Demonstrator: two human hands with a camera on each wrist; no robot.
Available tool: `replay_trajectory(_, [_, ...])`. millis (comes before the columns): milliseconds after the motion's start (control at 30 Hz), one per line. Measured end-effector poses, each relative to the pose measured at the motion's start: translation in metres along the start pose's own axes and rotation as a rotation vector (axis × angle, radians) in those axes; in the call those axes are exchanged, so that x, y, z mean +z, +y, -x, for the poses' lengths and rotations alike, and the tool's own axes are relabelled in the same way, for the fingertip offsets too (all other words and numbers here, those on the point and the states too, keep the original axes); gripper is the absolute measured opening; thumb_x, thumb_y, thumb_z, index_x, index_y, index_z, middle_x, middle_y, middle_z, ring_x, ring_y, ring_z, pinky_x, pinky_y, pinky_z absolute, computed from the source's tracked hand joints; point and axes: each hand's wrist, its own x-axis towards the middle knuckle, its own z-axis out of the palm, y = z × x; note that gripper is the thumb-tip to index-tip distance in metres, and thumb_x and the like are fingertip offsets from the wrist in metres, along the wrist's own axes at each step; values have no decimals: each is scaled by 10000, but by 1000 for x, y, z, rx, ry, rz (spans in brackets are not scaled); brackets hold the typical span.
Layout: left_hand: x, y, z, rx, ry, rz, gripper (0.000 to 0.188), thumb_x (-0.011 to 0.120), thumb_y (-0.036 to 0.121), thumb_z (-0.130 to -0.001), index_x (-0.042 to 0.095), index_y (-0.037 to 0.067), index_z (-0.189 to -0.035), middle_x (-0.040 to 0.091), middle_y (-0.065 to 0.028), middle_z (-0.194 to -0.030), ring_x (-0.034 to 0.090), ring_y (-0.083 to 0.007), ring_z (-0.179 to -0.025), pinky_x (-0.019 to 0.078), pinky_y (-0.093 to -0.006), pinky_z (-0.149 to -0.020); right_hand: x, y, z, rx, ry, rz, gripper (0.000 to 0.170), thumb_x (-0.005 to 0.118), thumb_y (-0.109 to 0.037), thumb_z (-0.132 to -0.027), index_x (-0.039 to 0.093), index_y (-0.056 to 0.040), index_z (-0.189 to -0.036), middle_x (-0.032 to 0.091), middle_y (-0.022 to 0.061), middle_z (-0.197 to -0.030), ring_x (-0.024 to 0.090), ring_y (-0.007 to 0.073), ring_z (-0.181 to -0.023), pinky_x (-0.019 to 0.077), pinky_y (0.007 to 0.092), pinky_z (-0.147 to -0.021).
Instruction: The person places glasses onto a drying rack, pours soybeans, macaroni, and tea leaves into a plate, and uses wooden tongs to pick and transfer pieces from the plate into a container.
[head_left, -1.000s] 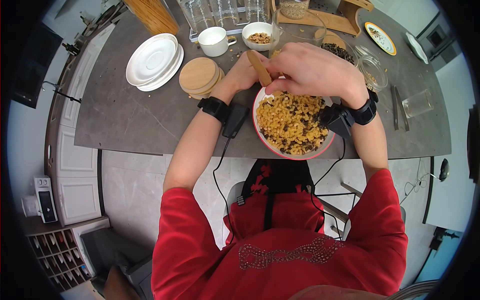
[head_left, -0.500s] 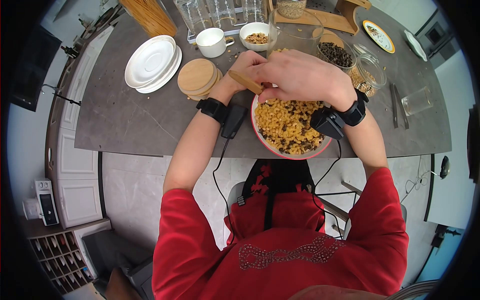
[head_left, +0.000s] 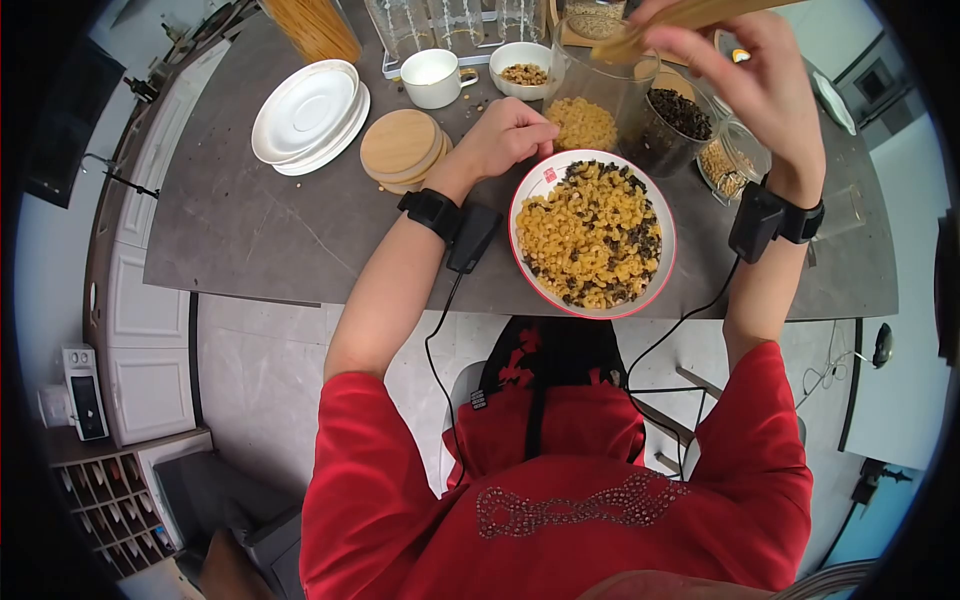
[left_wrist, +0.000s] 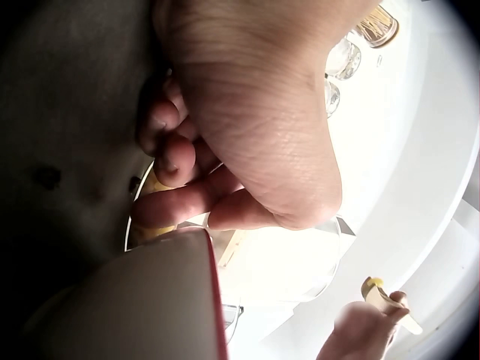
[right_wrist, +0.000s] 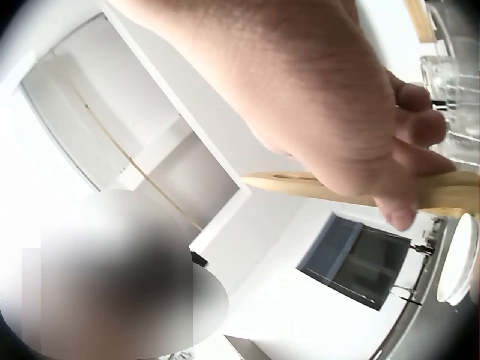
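My right hand (head_left: 765, 90) grips a wooden spoon (head_left: 700, 14) high over the back of the table. The spoon's head overlaps the rim of a tall glass jar (head_left: 625, 95) of yellow macaroni (head_left: 582, 124); in the left wrist view a bit of yellow shows on the spoon (left_wrist: 382, 296). At the jar's near left side is my left hand (head_left: 500, 143), fingers loosely bent, fingertips right at the glass and close to the bowl's rim. The red-rimmed white bowl (head_left: 532, 182) stands at the table's front edge, filled with macaroni and dark bits.
Right of the jar stand a glass container of dark bits (head_left: 680, 115) and an open jar of grains (head_left: 725, 165). Behind are a white cup (head_left: 432, 80) and a small bowl of nuts (head_left: 507, 62). Wooden coasters (head_left: 400, 145) and stacked white plates (head_left: 305, 110) lie left.
My right hand has risen from over the bowl, up and to the right, carrying the wooden spoon. The bowl's contents now show fully. My left hand has stayed near the jar.
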Motion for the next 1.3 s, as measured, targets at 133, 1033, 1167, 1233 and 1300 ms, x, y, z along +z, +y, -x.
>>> replay_trajectory(133, [-1,2,0,-17,-10,2,372,652,234,-962,718,-30,-708,538,17,-544,441,-53,-508,312,-261,-497,5,24,-8,-161,166,179,218,848,-160,-870,780,-33,-1034,768,56,-923,701,161,-852,543,307,-715])
replay_trajectory(1033, [-3,1,1,-16,-35,-27,359,607,230,-989,736,-44,-796,538,17,-583,433,-46,-525,318,-241,-508,39,11,14,305,-703,206,403,855,-361,-829,726,-71,-1076,713,30,-925,628,236,-1048,530,363,-849])
replay_trajectory(1167, [1,-1,0,-6,23,22,353,660,229,-951,737,-38,-734,546,9,-531,450,-61,-493,329,-270,-490,45,15,16,286,-700,219,355,847,-290,-822,751,-82,-1093,708,59,-954,642,258,-1076,522,381,-873])
replay_trajectory(1233, [2,-2,-1,-5,23,25,348,662,226,-949,737,-37,-734,547,9,-532,451,-61,-494,329,-271,-490,47,18,18,252,-689,234,348,845,-289,-824,750,-80,-1086,704,62,-961,642,262,-1077,522,383,-872])
replay_trajectory(1300, [0,-2,0,-8,31,26,344,664,223,-947,738,-37,-734,548,8,-534,453,-62,-494,329,-271,-489,47,20,20,202,-636,207,324,840,-284,-827,744,-72,-1051,707,62,-926,639,261,-1081,525,389,-860])
